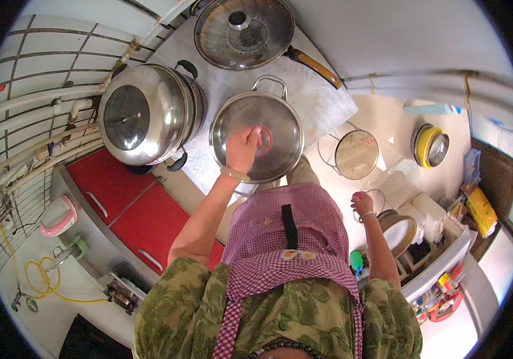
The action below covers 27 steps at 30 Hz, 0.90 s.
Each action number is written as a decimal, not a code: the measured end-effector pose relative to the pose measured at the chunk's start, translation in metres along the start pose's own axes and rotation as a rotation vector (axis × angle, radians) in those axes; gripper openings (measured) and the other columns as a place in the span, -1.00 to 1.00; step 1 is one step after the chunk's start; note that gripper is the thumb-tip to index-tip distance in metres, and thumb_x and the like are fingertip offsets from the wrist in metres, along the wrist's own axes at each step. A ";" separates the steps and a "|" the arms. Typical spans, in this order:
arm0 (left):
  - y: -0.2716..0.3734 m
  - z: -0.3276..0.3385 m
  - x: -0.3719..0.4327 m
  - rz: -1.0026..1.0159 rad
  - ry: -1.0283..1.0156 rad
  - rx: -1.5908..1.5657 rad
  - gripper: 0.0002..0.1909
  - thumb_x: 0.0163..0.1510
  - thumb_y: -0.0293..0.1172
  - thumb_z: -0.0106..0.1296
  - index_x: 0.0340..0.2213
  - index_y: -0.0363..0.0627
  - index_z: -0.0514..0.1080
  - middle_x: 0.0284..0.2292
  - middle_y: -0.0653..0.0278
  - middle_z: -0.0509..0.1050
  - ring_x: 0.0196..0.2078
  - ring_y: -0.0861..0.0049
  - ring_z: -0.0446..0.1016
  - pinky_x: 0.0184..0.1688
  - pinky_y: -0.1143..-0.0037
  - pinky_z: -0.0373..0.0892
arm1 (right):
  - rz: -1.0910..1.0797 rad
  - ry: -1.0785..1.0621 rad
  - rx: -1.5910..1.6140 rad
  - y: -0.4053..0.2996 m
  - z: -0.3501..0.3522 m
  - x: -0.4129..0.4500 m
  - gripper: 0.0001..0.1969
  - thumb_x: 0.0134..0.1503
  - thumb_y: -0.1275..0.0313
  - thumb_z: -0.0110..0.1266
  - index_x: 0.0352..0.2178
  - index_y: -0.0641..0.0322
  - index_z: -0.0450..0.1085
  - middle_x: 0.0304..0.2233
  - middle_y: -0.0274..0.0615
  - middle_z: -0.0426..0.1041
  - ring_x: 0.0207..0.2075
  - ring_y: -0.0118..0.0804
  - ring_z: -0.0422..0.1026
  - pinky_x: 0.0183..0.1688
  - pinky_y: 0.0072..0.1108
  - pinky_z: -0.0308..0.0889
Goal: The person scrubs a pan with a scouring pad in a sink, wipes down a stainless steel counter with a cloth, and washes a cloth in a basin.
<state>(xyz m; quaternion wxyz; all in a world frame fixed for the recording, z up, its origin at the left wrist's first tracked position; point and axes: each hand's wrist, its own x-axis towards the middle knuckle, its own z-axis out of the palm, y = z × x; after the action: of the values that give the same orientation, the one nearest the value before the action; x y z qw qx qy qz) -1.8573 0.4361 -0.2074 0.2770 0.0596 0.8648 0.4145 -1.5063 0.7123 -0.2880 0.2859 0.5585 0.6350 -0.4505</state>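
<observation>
My left hand grips the red-ringed knob of a glass lid. The lid sits on a steel pot with a looped metal handle, near the front edge of a pale-topped table. How the pot looks inside cannot be made out through the lid. Away from the table, my right hand hangs at my side with loosely bent fingers and nothing in it. Left of the pot stands a large stainless steel steamer pot with black handles. A lidded frying pan lies farther back.
The frying pan's wooden-look handle points rightward. On the right are a round stool, a yellow basin with a metal bowl, and plastic jugs. Red cabinets and a pink-and-white kettle are on the left.
</observation>
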 end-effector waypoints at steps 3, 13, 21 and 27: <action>-0.053 0.010 -0.037 0.034 0.085 0.127 -0.74 -0.04 -0.25 -0.08 -0.58 -0.23 0.39 -0.67 0.16 0.39 -0.63 0.32 0.36 -0.53 0.42 0.26 | -0.004 0.006 0.205 0.031 0.014 -0.027 -0.79 -0.04 0.42 -0.11 -0.36 0.31 0.32 -0.55 -0.15 0.41 -0.62 -0.38 0.41 -0.65 -0.62 0.33; -0.051 0.050 -0.009 0.164 0.036 0.308 -0.59 -0.08 -0.05 -0.05 -0.51 -0.26 0.34 -0.54 0.03 0.39 -0.46 0.20 0.38 -0.36 0.38 0.28 | -0.116 -0.075 0.311 0.032 0.048 -0.048 -0.77 -0.07 0.44 -0.07 -0.34 0.33 0.32 -0.55 -0.17 0.41 -0.59 -0.42 0.40 -0.60 -0.65 0.30; -0.072 0.037 -0.045 0.004 0.117 -0.004 -0.68 0.02 -0.19 -0.08 -0.58 -0.24 0.34 -0.65 0.28 0.37 -0.57 0.58 0.33 -0.53 0.57 0.22 | -0.151 -0.089 0.264 0.053 0.042 -0.043 -0.80 -0.06 0.43 -0.09 -0.39 0.31 0.34 -0.60 -0.21 0.39 -0.63 -0.45 0.38 -0.61 -0.65 0.28; -0.070 -0.035 -0.174 -0.268 0.109 -0.480 -0.74 0.03 -0.26 -0.07 -0.64 -0.11 0.29 -0.71 0.49 0.21 -0.66 0.78 0.12 -0.63 0.69 0.03 | -0.779 -0.101 -0.132 -0.012 0.100 0.007 -0.78 -0.03 0.37 -0.12 -0.41 0.30 0.36 -0.61 -0.19 0.41 -0.61 -0.40 0.41 -0.52 -0.62 0.33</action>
<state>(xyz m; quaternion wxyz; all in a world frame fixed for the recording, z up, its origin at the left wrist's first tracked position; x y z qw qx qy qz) -1.7207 0.3085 -0.1673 0.2887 -0.1448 0.7557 0.5697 -1.5337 0.6268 -0.3336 0.1597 0.2335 0.8122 -0.5102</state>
